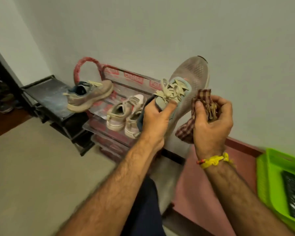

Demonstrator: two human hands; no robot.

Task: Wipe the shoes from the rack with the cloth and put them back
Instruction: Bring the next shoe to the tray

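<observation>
Item: one grey mesh running shoe (pixel 189 79) with beige laces, held raised in front of the rack, toe tilted up toward the wall. It was gripped at the tongue and collar by the left hand (pixel 156 120), thumb laid along the lace area. A checked maroon cloth (pixel 194 114) was bunched in the right hand (pixel 211 120), fingers curled round it, just beside the shoe's side; contact between cloth and shoe could not be told. A yellow thread band (pixel 215 161) was worn at the right wrist. On the rack (pixel 131 79), against the wall, a matching grey shoe (pixel 90 96) was set on the upper level, and a pale pair of sneakers (pixel 126 114) on the shelf below. A green plastic basket (pixel 269 169) was placed on the floor at far right.
</observation>
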